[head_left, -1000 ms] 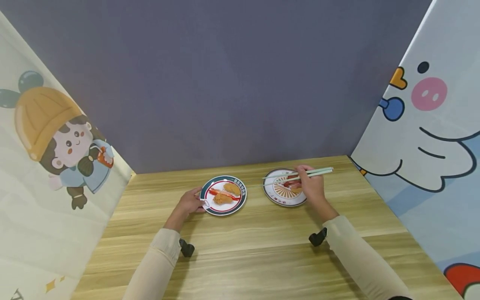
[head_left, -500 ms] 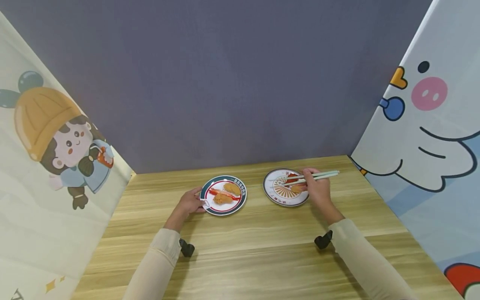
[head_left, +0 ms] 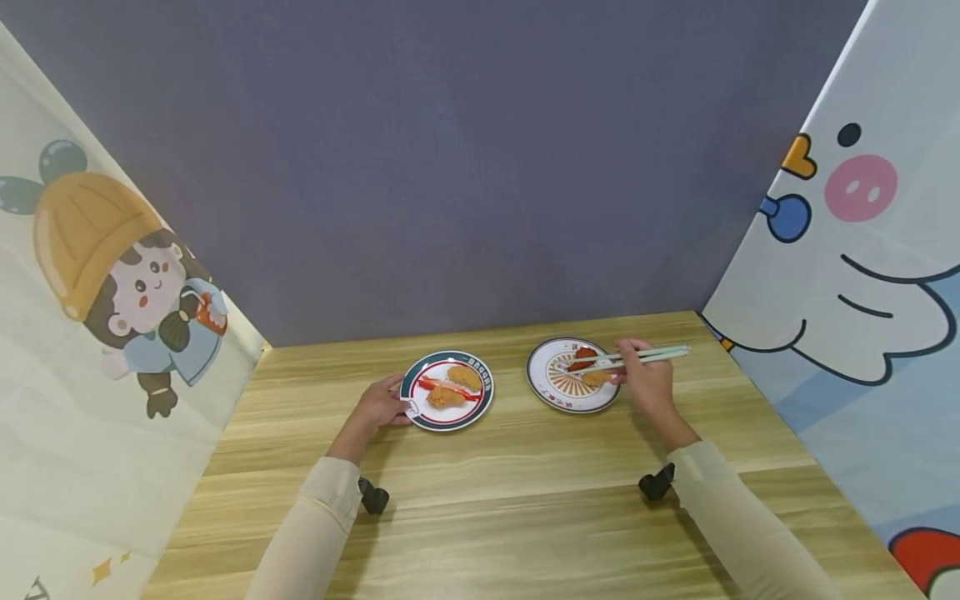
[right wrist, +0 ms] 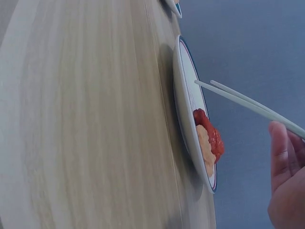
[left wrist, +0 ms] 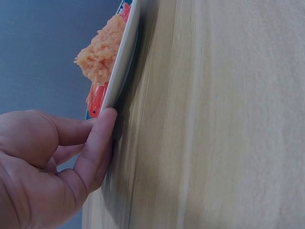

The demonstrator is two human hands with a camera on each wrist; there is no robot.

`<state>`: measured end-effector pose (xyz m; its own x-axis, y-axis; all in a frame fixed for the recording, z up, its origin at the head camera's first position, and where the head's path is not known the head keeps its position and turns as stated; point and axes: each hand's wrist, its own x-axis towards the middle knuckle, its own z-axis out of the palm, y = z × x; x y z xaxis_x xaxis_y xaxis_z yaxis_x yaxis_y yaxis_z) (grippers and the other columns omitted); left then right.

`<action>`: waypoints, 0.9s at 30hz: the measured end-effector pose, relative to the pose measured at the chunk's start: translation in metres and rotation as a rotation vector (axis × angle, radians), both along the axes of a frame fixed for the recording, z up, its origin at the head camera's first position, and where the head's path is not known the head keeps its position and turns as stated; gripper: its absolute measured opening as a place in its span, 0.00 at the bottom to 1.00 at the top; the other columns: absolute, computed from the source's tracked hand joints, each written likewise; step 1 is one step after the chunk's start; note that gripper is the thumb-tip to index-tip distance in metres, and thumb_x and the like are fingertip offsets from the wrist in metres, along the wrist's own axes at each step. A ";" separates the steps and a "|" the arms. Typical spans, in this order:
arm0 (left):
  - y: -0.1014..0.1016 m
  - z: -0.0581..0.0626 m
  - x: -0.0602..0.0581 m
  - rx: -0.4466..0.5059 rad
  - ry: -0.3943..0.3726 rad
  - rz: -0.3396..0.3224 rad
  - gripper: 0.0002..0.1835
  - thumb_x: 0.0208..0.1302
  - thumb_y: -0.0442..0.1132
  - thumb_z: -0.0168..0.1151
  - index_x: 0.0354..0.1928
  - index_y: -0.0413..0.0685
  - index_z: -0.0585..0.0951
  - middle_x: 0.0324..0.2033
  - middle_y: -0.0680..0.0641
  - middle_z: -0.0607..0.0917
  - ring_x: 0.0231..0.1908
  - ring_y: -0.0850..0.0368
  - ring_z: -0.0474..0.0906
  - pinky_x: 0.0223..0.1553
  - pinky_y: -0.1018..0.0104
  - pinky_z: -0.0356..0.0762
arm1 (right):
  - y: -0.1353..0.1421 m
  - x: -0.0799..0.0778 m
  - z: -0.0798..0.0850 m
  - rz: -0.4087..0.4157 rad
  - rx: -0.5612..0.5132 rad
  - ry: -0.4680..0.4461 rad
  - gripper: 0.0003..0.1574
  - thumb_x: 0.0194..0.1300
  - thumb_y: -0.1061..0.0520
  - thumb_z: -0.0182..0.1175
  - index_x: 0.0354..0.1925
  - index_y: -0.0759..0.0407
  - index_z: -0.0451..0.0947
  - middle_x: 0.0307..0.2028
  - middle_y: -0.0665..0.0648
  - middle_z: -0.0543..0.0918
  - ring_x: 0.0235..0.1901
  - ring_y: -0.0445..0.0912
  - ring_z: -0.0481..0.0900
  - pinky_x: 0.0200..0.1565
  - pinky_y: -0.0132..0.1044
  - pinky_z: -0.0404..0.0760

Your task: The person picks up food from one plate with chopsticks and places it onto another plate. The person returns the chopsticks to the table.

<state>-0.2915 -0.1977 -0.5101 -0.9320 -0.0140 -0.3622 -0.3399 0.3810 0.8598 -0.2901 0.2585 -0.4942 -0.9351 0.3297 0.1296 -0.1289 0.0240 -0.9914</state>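
Observation:
My left hand (head_left: 381, 405) pinches the near-left rim of a green-banded plate (head_left: 446, 425), its thumb and fingers on the edge in the left wrist view. Golden fried pieces (head_left: 447, 397) lie on that plate with a red, shrimp-like strip (left wrist: 96, 100). To the right, my right hand (head_left: 648, 379) holds a pair of pale green chopsticks (head_left: 656, 355). Their tips hang over a white plate (head_left: 551, 392) with a fan pattern, with nothing seen between them. A glossy red piece (right wrist: 213, 136) and a tan fried piece (right wrist: 205, 149) sit together on its right side, below the chopsticks.
Both plates stand near the back of a wood-grain table (head_left: 480, 517), with a gap between them. A grey panel (head_left: 480, 167) rises behind. Cartoon-printed panels stand at the left (head_left: 60, 417) and right (head_left: 900, 333).
My right hand has moved to the right with the chopsticks, their tips shifting inward over the right plate. More of the food there shows now. The left hand and its plate have stayed put.

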 end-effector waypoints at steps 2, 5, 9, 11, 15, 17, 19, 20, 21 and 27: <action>0.000 0.000 0.000 -0.001 0.005 -0.001 0.38 0.67 0.23 0.58 0.78 0.45 0.61 0.54 0.32 0.75 0.27 0.59 0.81 0.35 0.64 0.93 | 0.000 0.003 0.004 0.002 -0.005 0.000 0.12 0.76 0.56 0.57 0.47 0.63 0.82 0.27 0.46 0.86 0.21 0.43 0.88 0.22 0.36 0.90; 0.000 0.000 0.001 -0.003 0.008 -0.001 0.38 0.67 0.23 0.58 0.78 0.44 0.61 0.54 0.32 0.75 0.28 0.58 0.81 0.34 0.63 0.93 | 0.000 0.007 0.010 0.003 0.018 0.001 0.14 0.76 0.57 0.57 0.49 0.67 0.81 0.26 0.43 0.85 0.22 0.44 0.88 0.23 0.39 0.90; 0.000 0.002 0.002 -0.005 0.007 0.003 0.38 0.67 0.23 0.58 0.78 0.45 0.61 0.55 0.32 0.75 0.29 0.57 0.81 0.34 0.63 0.93 | 0.004 0.008 0.009 -0.008 0.062 0.003 0.21 0.77 0.57 0.55 0.53 0.75 0.79 0.26 0.41 0.85 0.22 0.43 0.88 0.24 0.41 0.91; 0.000 0.002 0.002 -0.007 0.007 0.003 0.38 0.67 0.23 0.58 0.78 0.45 0.61 0.56 0.32 0.75 0.29 0.57 0.81 0.34 0.64 0.93 | 0.008 0.005 0.003 -0.020 0.071 0.016 0.22 0.77 0.57 0.54 0.54 0.76 0.79 0.26 0.39 0.85 0.22 0.43 0.88 0.24 0.41 0.91; -0.001 0.001 0.003 -0.008 0.007 0.005 0.38 0.67 0.23 0.58 0.78 0.45 0.61 0.56 0.31 0.75 0.29 0.57 0.81 0.34 0.64 0.92 | 0.012 0.000 -0.005 -0.052 0.073 0.053 0.20 0.78 0.55 0.54 0.50 0.74 0.80 0.26 0.39 0.86 0.23 0.47 0.89 0.22 0.40 0.90; -0.001 0.001 0.003 -0.006 0.008 0.004 0.38 0.67 0.23 0.58 0.78 0.45 0.61 0.56 0.31 0.75 0.29 0.57 0.81 0.34 0.64 0.93 | 0.012 -0.001 -0.007 -0.066 0.076 0.067 0.19 0.77 0.55 0.54 0.48 0.71 0.81 0.26 0.39 0.86 0.23 0.48 0.89 0.21 0.39 0.89; 0.000 0.001 0.003 -0.002 0.010 0.004 0.38 0.67 0.23 0.58 0.78 0.45 0.61 0.56 0.31 0.75 0.29 0.57 0.81 0.34 0.64 0.93 | 0.012 -0.001 -0.008 -0.078 0.081 0.068 0.18 0.77 0.54 0.55 0.45 0.68 0.82 0.26 0.39 0.86 0.23 0.48 0.89 0.21 0.38 0.89; 0.000 0.001 0.003 -0.002 0.010 0.004 0.38 0.67 0.23 0.58 0.78 0.45 0.61 0.56 0.31 0.75 0.29 0.57 0.81 0.34 0.64 0.92 | 0.012 -0.001 -0.008 -0.082 0.084 0.067 0.18 0.77 0.53 0.55 0.45 0.68 0.82 0.26 0.39 0.86 0.23 0.48 0.89 0.21 0.39 0.90; 0.000 0.001 0.002 -0.003 0.010 0.002 0.38 0.67 0.23 0.58 0.78 0.45 0.61 0.56 0.31 0.75 0.29 0.57 0.81 0.34 0.64 0.92 | 0.012 -0.001 -0.008 -0.085 0.090 0.065 0.18 0.77 0.53 0.55 0.45 0.68 0.82 0.25 0.39 0.86 0.23 0.48 0.89 0.22 0.39 0.90; -0.001 0.001 0.002 -0.020 0.008 -0.006 0.38 0.68 0.24 0.59 0.78 0.45 0.61 0.56 0.32 0.75 0.29 0.58 0.81 0.32 0.66 0.92 | 0.015 -0.002 -0.008 -0.109 0.139 0.054 0.26 0.77 0.51 0.54 0.49 0.76 0.80 0.26 0.48 0.87 0.23 0.49 0.89 0.23 0.41 0.90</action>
